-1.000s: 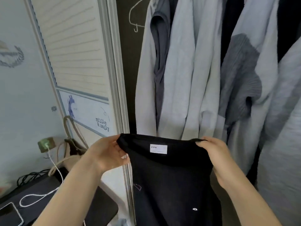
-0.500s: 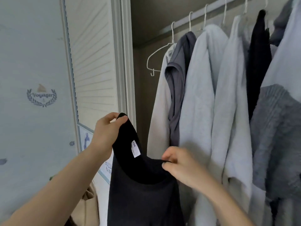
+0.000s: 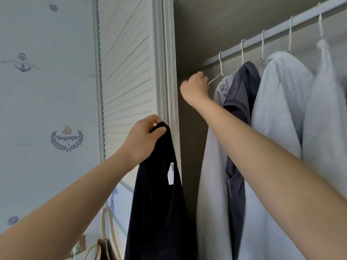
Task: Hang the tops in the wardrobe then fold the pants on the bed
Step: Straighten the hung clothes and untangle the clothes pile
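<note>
A black top (image 3: 159, 203) with a white neck label hangs straight down from my left hand (image 3: 143, 139), which pinches its collar in front of the wardrobe's door frame. My right hand (image 3: 195, 87) is raised inside the wardrobe, its fingers curled round the left end of an empty white wire hanger (image 3: 218, 76) that hangs on the rail (image 3: 272, 31). To the right of that hanger hang a pale grey top (image 3: 212, 166), a dark grey top (image 3: 242, 94) and more pale tops (image 3: 281, 109).
The white louvred wardrobe door (image 3: 127, 72) and its frame (image 3: 165, 62) stand at the left of the opening. A pale blue wall with a "Voyager" emblem (image 3: 66, 139) fills the far left. A beige bag's handles (image 3: 108, 231) show at the bottom.
My right hand let go of the black top's collar and rose to the empty wire hanger. My left hand alone now holds the top. My view has tilted upward.
</note>
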A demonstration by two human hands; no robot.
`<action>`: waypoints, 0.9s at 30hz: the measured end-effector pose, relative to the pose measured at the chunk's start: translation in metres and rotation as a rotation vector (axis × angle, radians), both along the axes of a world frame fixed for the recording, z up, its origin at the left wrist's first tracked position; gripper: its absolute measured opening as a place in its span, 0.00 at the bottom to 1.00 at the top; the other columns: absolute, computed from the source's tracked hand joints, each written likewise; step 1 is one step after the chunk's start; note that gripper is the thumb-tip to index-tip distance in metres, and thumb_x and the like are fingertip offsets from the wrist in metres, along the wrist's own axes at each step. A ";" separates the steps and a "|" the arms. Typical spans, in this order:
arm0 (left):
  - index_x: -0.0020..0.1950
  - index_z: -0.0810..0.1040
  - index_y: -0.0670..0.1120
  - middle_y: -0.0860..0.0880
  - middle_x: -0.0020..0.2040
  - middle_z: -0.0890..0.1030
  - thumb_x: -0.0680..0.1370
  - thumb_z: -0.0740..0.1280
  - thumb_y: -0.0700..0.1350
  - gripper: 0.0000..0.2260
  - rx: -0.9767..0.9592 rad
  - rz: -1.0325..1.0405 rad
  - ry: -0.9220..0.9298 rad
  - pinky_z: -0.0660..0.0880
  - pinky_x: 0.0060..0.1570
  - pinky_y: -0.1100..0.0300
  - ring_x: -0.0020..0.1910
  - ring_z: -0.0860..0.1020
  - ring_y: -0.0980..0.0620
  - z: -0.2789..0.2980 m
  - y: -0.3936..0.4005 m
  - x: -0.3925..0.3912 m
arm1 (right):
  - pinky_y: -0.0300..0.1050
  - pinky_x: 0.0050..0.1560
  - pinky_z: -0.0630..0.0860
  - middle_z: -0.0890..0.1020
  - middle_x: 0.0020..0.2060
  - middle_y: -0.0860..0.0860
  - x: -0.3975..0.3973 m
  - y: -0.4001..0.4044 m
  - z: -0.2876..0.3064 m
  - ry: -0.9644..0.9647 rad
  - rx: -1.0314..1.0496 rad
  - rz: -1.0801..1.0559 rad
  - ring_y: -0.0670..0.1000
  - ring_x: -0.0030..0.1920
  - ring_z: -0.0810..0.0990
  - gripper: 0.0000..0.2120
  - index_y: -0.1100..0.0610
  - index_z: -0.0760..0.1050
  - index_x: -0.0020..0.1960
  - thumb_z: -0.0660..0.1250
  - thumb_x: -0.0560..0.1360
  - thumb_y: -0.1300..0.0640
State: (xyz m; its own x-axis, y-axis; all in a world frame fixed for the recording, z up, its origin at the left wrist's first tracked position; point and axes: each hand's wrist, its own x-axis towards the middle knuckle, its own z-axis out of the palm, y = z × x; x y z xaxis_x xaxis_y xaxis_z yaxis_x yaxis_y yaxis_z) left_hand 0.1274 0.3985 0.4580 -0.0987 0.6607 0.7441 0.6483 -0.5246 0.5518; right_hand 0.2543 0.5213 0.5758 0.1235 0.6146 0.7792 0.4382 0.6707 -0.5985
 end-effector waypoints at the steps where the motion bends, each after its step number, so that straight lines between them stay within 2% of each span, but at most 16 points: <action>1: 0.45 0.77 0.49 0.44 0.41 0.81 0.81 0.64 0.44 0.05 0.020 0.016 0.033 0.75 0.40 0.58 0.40 0.80 0.46 0.002 0.003 -0.003 | 0.52 0.63 0.68 0.63 0.69 0.62 -0.002 0.014 0.010 0.018 -0.019 -0.060 0.62 0.68 0.65 0.25 0.65 0.58 0.71 0.60 0.78 0.56; 4: 0.45 0.76 0.53 0.48 0.40 0.80 0.81 0.63 0.44 0.07 0.040 0.043 0.091 0.74 0.37 0.65 0.40 0.79 0.50 0.004 0.009 -0.010 | 0.53 0.64 0.68 0.61 0.71 0.62 0.000 0.048 0.024 0.041 -0.148 -0.197 0.63 0.69 0.63 0.30 0.65 0.54 0.72 0.62 0.77 0.54; 6: 0.45 0.76 0.53 0.48 0.41 0.80 0.81 0.63 0.45 0.06 0.031 0.036 0.088 0.74 0.39 0.64 0.41 0.79 0.50 0.004 0.013 -0.014 | 0.51 0.61 0.70 0.62 0.71 0.62 0.003 0.064 0.026 0.086 -0.265 -0.187 0.62 0.68 0.66 0.33 0.65 0.53 0.73 0.64 0.76 0.53; 9: 0.45 0.78 0.53 0.49 0.42 0.81 0.80 0.64 0.46 0.06 0.026 0.023 0.074 0.74 0.41 0.61 0.42 0.80 0.51 0.004 0.014 -0.017 | 0.47 0.59 0.72 0.67 0.69 0.61 0.012 0.076 0.023 0.055 -0.352 -0.167 0.59 0.67 0.71 0.27 0.67 0.58 0.72 0.60 0.79 0.55; 12: 0.44 0.79 0.52 0.49 0.42 0.81 0.79 0.67 0.48 0.04 0.050 0.047 0.052 0.76 0.41 0.59 0.42 0.80 0.51 0.003 0.014 -0.018 | 0.48 0.60 0.71 0.74 0.65 0.61 0.017 0.086 0.014 0.028 -0.312 -0.081 0.59 0.65 0.73 0.19 0.66 0.68 0.68 0.57 0.79 0.60; 15: 0.43 0.79 0.51 0.49 0.39 0.81 0.78 0.68 0.50 0.05 0.041 0.060 0.042 0.74 0.36 0.61 0.37 0.79 0.53 0.003 0.013 -0.019 | 0.49 0.62 0.72 0.74 0.64 0.62 0.016 0.087 0.010 0.083 -0.239 -0.140 0.61 0.65 0.73 0.18 0.67 0.69 0.67 0.54 0.81 0.61; 18: 0.42 0.78 0.49 0.50 0.32 0.79 0.78 0.68 0.50 0.07 -0.003 0.056 0.047 0.67 0.26 0.68 0.25 0.73 0.59 0.001 0.013 -0.019 | 0.47 0.59 0.71 0.75 0.63 0.61 0.015 0.081 0.018 0.161 -0.182 -0.107 0.61 0.64 0.74 0.18 0.66 0.69 0.65 0.51 0.83 0.56; 21: 0.40 0.78 0.47 0.54 0.26 0.77 0.78 0.67 0.51 0.11 -0.048 0.041 0.048 0.65 0.23 0.70 0.22 0.71 0.60 -0.002 0.012 -0.019 | 0.47 0.57 0.69 0.74 0.59 0.60 0.014 0.073 0.029 0.193 -0.156 -0.041 0.60 0.64 0.72 0.17 0.63 0.69 0.57 0.48 0.84 0.53; 24: 0.34 0.77 0.46 0.56 0.22 0.72 0.77 0.69 0.52 0.14 -0.107 0.057 0.097 0.64 0.24 0.71 0.21 0.70 0.60 -0.004 0.009 -0.021 | 0.55 0.62 0.71 0.73 0.63 0.61 0.007 0.056 0.033 0.194 -0.090 -0.015 0.62 0.63 0.72 0.20 0.63 0.66 0.66 0.48 0.83 0.50; 27: 0.28 0.72 0.46 0.55 0.23 0.68 0.75 0.71 0.50 0.18 -0.237 0.057 0.117 0.64 0.26 0.70 0.23 0.67 0.60 -0.007 0.010 -0.025 | 0.59 0.58 0.75 0.73 0.61 0.60 0.002 0.035 0.031 0.186 -0.059 0.063 0.60 0.59 0.74 0.21 0.62 0.66 0.68 0.48 0.83 0.49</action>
